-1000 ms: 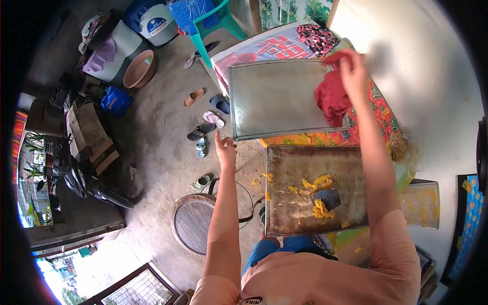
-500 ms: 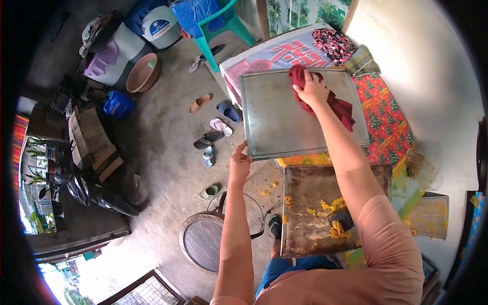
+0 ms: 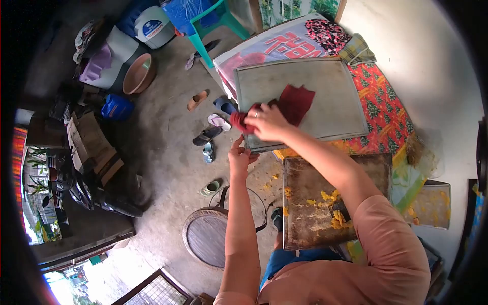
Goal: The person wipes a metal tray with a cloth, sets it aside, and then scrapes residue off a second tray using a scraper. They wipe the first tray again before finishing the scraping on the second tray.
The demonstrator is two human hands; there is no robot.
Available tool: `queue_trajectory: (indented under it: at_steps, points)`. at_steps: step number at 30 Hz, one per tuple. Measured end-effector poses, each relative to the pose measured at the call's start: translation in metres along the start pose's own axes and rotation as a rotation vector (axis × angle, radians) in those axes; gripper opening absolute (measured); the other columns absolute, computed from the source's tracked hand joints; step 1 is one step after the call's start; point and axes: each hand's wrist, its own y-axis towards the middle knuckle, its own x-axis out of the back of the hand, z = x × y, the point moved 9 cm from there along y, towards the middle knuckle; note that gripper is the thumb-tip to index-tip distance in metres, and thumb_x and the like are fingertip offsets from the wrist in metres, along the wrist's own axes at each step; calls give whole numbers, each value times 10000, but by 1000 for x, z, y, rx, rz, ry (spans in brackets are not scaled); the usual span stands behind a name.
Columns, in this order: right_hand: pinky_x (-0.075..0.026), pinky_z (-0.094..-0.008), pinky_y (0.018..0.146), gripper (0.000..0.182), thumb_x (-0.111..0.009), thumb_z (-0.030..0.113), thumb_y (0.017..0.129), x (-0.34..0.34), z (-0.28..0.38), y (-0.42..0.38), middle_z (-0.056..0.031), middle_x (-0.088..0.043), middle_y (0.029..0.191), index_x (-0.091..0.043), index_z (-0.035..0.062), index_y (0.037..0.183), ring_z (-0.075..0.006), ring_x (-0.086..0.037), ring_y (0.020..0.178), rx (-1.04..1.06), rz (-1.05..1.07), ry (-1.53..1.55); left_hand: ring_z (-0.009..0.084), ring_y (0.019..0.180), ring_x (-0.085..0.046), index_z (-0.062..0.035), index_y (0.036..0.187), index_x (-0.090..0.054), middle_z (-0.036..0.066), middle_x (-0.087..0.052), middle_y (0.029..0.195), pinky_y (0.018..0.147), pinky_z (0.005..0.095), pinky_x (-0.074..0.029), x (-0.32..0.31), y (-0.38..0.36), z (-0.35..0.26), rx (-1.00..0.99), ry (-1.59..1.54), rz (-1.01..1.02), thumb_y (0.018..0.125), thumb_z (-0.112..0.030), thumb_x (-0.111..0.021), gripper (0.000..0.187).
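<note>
A grey metal tray (image 3: pixel 325 96) lies on the covered table. My right hand (image 3: pixel 267 123) presses a dark red cloth (image 3: pixel 297 104) against its left part, fingers closed on the cloth. Part of the cloth hangs over the tray's left edge. At the near left corner of that tray, my left hand (image 3: pixel 240 156) grips the rim. Nearer my body is a brown, stained tray (image 3: pixel 305 175) with yellow scraps (image 3: pixel 339 219) and a small dark block, partly hidden by my right arm.
A red patterned cover (image 3: pixel 378 109) lies under the tray. A round stool (image 3: pixel 206 238) and several slippers (image 3: pixel 207 136) are on the floor at left. Behind stands a green chair (image 3: pixel 203 48). Another tray (image 3: pixel 432 206) with yellow bits is at right.
My right hand has swept the red cloth from the tray's far right part to its near left corner. My left hand stays at the corner. The view has shifted slightly.
</note>
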Motion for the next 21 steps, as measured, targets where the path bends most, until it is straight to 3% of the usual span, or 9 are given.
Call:
queue_trajectory:
  at_steps: [3,4,8,10,15,18,20,21]
  points:
    - [-431,-467,779,257,-657,202,714,-2,30,-32,39,-587,1136,-675,219,970,-257,-510,1053,107,180,33,264,738,-675,-2,1198,-487,112,-576,911,607,358,-607,5,6,10,45,-43,-69,797,138,-391,436]
    - [-421,-466,803,241,-645,190,725,2,37,-45,53,-581,1148,-684,223,961,-248,-500,1066,176,215,-22,272,725,-677,-7,1104,-497,133,-601,916,577,358,-603,4,6,6,-26,-52,-100,764,133,-376,387]
    - [-393,-460,850,257,-623,180,739,40,1,-91,83,-567,1160,-689,229,983,-234,-469,1097,86,393,-94,283,644,-672,-119,1293,-343,168,-593,911,539,366,-586,7,8,14,1,-52,-96,819,114,-404,531]
    - [-370,-459,878,273,-626,174,727,60,-40,-123,75,-571,1125,-694,241,982,-224,-460,1087,-2,479,-151,261,636,-666,-87,1323,-364,137,-542,876,580,356,-594,-1,-3,-4,20,-17,-50,829,136,-405,544]
    - [-397,-466,848,227,-628,153,712,103,-130,-189,90,-571,1115,-706,243,905,-245,-471,1044,-156,426,-343,258,689,-676,-85,1347,-394,147,-617,897,591,351,-588,-1,1,-2,4,54,-6,867,97,-410,514]
    - [-428,-450,825,224,-640,172,709,103,-110,-179,86,-591,1099,-714,243,907,-244,-487,1030,-187,345,-341,248,693,-676,-81,1359,-389,138,-618,887,607,348,-590,-1,1,-1,16,70,-17,875,99,-412,517]
    - [-472,-418,811,238,-668,214,684,78,-76,-150,63,-594,1115,-715,242,915,-250,-515,1045,-68,158,-185,236,673,-671,-81,1350,-404,128,-609,864,590,336,-589,-3,-2,-4,1,114,-49,872,108,-413,515]
    - [-480,-427,811,237,-665,216,691,65,-54,-127,48,-587,1141,-712,236,922,-259,-523,1062,-104,194,-153,232,662,-668,-83,1349,-408,125,-605,859,582,332,-588,-3,0,-2,-3,128,-62,871,111,-415,517]
